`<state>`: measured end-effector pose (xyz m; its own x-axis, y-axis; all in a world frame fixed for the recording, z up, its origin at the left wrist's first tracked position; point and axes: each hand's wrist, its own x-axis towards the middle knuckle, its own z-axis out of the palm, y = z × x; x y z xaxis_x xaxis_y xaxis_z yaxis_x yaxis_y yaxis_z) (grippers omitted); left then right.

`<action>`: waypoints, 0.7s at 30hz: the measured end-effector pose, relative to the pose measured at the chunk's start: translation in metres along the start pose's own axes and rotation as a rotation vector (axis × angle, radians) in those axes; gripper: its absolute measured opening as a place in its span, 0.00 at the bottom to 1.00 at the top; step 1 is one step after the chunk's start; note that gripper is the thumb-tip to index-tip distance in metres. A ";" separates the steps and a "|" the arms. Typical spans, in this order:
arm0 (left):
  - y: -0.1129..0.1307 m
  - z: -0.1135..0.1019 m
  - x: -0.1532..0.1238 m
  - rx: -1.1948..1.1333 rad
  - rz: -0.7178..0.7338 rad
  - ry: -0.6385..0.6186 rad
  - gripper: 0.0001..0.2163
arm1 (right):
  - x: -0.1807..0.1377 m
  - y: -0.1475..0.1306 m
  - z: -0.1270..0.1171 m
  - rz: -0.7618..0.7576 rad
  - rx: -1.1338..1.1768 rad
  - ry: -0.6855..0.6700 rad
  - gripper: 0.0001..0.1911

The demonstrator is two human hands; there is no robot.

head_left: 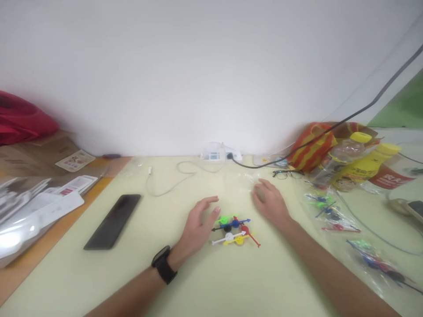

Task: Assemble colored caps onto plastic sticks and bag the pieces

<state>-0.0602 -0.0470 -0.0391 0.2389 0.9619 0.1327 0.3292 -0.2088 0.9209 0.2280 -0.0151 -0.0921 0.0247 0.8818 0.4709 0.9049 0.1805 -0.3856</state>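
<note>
Head-worn view; looks forward and down, close over table (205, 284); wall (211, 70) ahead

A white wall (185, 79) (greyer toward the top) stands behind a pale green table (214, 286)

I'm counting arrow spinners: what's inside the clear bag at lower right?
The clear bag shows green, blue, red and black arrow spinners; anything covered where they overlap can't be seen.
</note>
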 end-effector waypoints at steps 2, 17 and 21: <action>0.000 0.001 0.001 -0.024 -0.020 0.031 0.16 | -0.001 -0.001 -0.002 -0.020 0.078 -0.015 0.14; -0.004 -0.001 0.001 -0.159 -0.083 0.143 0.17 | 0.000 -0.019 -0.029 -0.059 0.449 0.169 0.10; -0.008 -0.001 0.003 -0.179 -0.014 0.216 0.20 | 0.004 -0.032 -0.042 -0.053 0.586 0.205 0.08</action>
<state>-0.0628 -0.0418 -0.0460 0.0285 0.9839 0.1765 0.1602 -0.1788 0.9708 0.2170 -0.0354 -0.0447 0.1202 0.7740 0.6217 0.5245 0.4822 -0.7017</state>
